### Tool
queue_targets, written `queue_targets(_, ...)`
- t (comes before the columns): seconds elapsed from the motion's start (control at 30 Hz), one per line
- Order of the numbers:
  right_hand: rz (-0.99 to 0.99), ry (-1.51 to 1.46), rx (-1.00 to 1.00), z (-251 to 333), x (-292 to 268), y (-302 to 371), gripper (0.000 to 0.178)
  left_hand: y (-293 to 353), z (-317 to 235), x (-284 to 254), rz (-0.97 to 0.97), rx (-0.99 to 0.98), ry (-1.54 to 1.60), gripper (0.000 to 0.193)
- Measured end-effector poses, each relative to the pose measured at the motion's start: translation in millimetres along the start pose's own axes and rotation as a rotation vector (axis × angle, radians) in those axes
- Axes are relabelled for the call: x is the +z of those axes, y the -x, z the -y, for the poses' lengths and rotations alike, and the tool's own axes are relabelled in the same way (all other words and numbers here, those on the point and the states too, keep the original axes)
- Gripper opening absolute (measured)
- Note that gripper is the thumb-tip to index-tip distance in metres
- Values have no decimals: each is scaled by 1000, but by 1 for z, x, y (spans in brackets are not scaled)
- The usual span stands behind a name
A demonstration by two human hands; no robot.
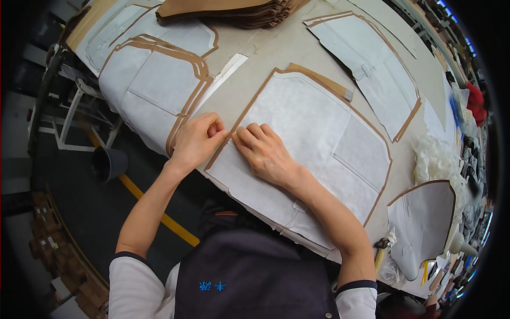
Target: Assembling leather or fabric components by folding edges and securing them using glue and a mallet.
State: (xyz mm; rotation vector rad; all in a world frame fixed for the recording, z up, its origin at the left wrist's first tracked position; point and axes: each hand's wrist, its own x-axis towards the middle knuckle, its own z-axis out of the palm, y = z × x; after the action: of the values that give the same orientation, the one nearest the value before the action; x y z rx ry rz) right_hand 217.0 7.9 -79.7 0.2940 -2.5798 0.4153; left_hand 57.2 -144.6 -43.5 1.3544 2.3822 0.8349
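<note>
A large white-backed panel (303, 117) with a narrow brown border lies flat before me, a seamed pocket-like section on its right part. At its left edge my two hands nearly meet. My left hand (197, 139) is closed, its thumb and forefinger pinched at the brown border. My right hand (265, 154) rests on the panel with curled fingers, their tips closed on the same stretch of border. The fingers hide the exact spot they grip.
To the left, a stack of brown-edged white panels (159, 80) overhangs the table (265, 42). Brown sheets (223, 8) are piled at the back. Another panel (372, 69) lies at far right, a curved one (425, 223) at near right, beside crumpled plastic (438, 159). A bucket (110, 164) stands on the floor.
</note>
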Motion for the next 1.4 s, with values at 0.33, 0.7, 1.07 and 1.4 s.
queue_targets(0.33,-304,-55,780,12,-131,110,31,25,12,-21,150,-327,696,33)
queue_targets(0.7,-755,-306,1589,114,-201,282,31,5,-4,-37,360,-406,770,46)
queue_targets(1.07,-771,-676,1706,109,-204,262,37,-36,-8,-19,372,-494,595,40)
queue_targets(1.4,-503,-565,1737,89,-195,259,20,-50,3,-16,463,-252,725,12)
